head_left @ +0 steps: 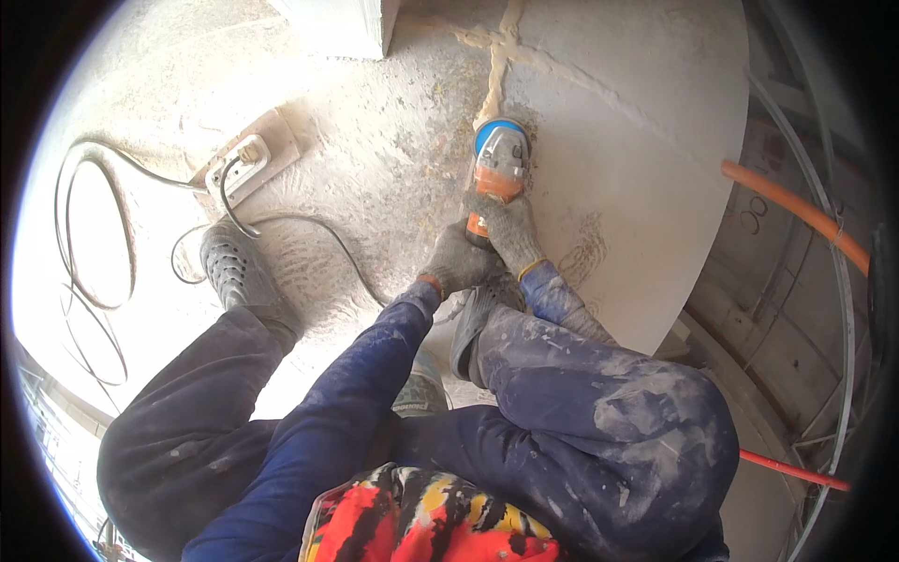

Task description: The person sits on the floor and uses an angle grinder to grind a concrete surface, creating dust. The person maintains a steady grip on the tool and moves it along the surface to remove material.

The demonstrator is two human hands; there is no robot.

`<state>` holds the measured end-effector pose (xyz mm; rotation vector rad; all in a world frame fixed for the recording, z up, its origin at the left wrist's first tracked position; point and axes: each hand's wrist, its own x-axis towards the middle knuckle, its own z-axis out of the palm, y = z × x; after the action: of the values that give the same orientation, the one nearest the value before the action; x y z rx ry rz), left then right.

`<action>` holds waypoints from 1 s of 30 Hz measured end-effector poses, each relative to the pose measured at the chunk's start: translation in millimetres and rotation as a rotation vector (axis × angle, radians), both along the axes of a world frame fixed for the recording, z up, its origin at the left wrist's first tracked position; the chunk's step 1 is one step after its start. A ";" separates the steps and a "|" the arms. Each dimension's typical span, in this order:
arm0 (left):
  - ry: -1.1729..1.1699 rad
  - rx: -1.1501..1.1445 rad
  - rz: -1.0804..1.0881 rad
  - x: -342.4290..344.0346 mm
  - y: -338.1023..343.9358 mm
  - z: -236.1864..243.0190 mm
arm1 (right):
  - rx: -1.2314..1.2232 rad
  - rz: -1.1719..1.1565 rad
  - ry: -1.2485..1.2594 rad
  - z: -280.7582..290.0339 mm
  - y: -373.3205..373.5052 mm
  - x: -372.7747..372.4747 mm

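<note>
An orange and silver angle grinder [500,171] with a blue disc lies along a tan filler seam [496,70] on the dusty pale floor [618,234]. My right hand [506,229], in a grey knitted glove, is closed round the grinder's orange body. Lower and to the left, my left hand [454,258], gloved the same, grips the rear of the tool, whose back end is partly hidden by it.
A power socket on a board [243,159] with looped black cable [122,281] lies at left. A white block [346,19] stands at top. At right the floor ends at a curved-looking edge beside a lower level with an orange pipe [796,211]. My bent legs fill the foreground.
</note>
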<state>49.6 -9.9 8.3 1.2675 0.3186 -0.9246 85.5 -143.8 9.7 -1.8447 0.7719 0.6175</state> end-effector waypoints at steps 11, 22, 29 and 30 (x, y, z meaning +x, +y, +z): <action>0.062 -0.010 -0.042 10.3 1.1 3.3 | 0.089 -0.013 -0.003 -4.5 -1.7 4.4; 0.019 -0.024 -0.030 8.3 1.5 7.2 | 0.057 -0.046 -0.012 3.3 2.9 4.1; 0.042 -0.022 -0.057 12.4 3.9 6.0 | 0.067 -0.029 0.024 4.2 -1.2 4.5; 0.063 -0.008 -0.085 10.0 3.5 5.6 | 0.050 -0.051 0.001 6.1 -1.3 1.0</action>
<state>59.6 -6.5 13.9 1.2541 0.3121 -1.0390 86.4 -145.1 15.7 -1.7744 0.7948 0.6004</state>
